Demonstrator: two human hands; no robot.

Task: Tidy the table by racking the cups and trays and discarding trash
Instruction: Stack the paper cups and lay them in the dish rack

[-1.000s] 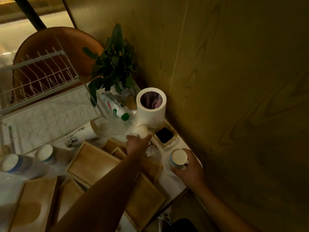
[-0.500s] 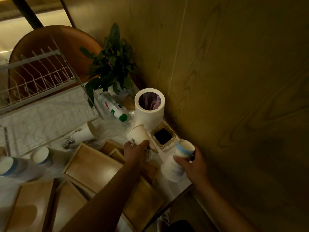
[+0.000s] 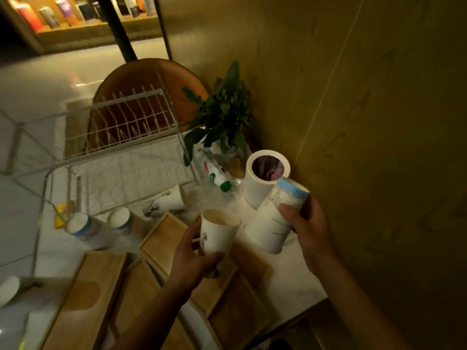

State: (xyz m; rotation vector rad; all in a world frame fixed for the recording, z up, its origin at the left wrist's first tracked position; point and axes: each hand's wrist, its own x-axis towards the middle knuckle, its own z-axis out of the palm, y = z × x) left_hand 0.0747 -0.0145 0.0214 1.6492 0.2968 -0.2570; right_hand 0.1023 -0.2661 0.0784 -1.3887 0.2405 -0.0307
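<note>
My left hand (image 3: 192, 256) grips a white paper cup (image 3: 217, 236), upright with its mouth up, lifted above the wooden trays (image 3: 166, 238). My right hand (image 3: 307, 228) holds a white cup with a blue band (image 3: 278, 213), upside down and tilted, its rim near the table. Behind it stands the white cylindrical bin (image 3: 265, 178) with a dark liner. Other cups lie on the table: one on its side (image 3: 169, 200), two blue-banded ones (image 3: 86, 228) at the left. The white wire rack (image 3: 121, 125) stands at the back left.
A potted plant (image 3: 222, 114) and a plastic bottle with a green cap (image 3: 217, 175) sit in the corner by the wooden wall. A brown chair back (image 3: 151, 72) rises behind the rack. More wooden trays (image 3: 83, 299) cover the near table. The table edge runs lower right.
Both hands have lifted their cups off the table and drawn them towards me. The right cup now tilts in front of the bin. The view tipped upwards, showing the floor and shelves.
</note>
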